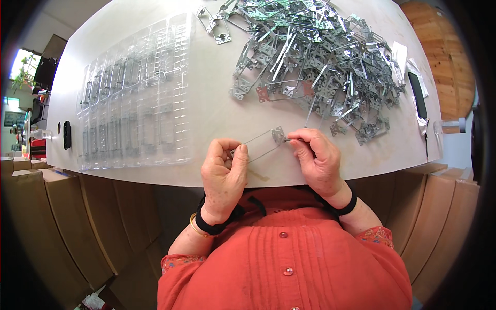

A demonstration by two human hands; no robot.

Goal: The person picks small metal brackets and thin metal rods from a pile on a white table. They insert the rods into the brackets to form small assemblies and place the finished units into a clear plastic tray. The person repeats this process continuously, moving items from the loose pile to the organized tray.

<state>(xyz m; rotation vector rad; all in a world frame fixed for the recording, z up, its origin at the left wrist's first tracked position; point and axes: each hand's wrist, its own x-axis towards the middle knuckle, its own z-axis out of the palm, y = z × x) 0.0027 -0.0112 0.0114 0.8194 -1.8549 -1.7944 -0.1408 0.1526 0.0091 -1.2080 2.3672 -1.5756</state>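
Workpiece: one thin metal frame (263, 143), two slender wire rails joined by small stamped end plates, held just above the near edge of the white table (217, 108).
Left hand (223, 173): fingers closed, pinching the frame's near-left end plate between thumb and fingertips.
Right hand (319, 157): fingers closed on the far-right end, at the plate with the small holes; a thin pin or wire end appears to sit under the fingertips, too small to tell.
Handling: judged light and springy; the rails look easy to bend or twist, and the stamped edges may be sharp.
Hold points: the flat end plates, one in each hand, are the stiffest places to take hold; the mid-span of the rails would flex.
Count, frame in hand: one.
Count, loose stock: a tangled pile of metal frames (315, 57) lies beyond the right hand, too interlocked to count; dozens at a guess.
Count, trays: a clear plastic blister tray (137, 98) with long slots lies to the left; possibly a stack, layers not separable.
Count, other: one dark flat object in a clear bag (417, 93) at the table's right edge; cardboard boxes (57, 217) stand below.
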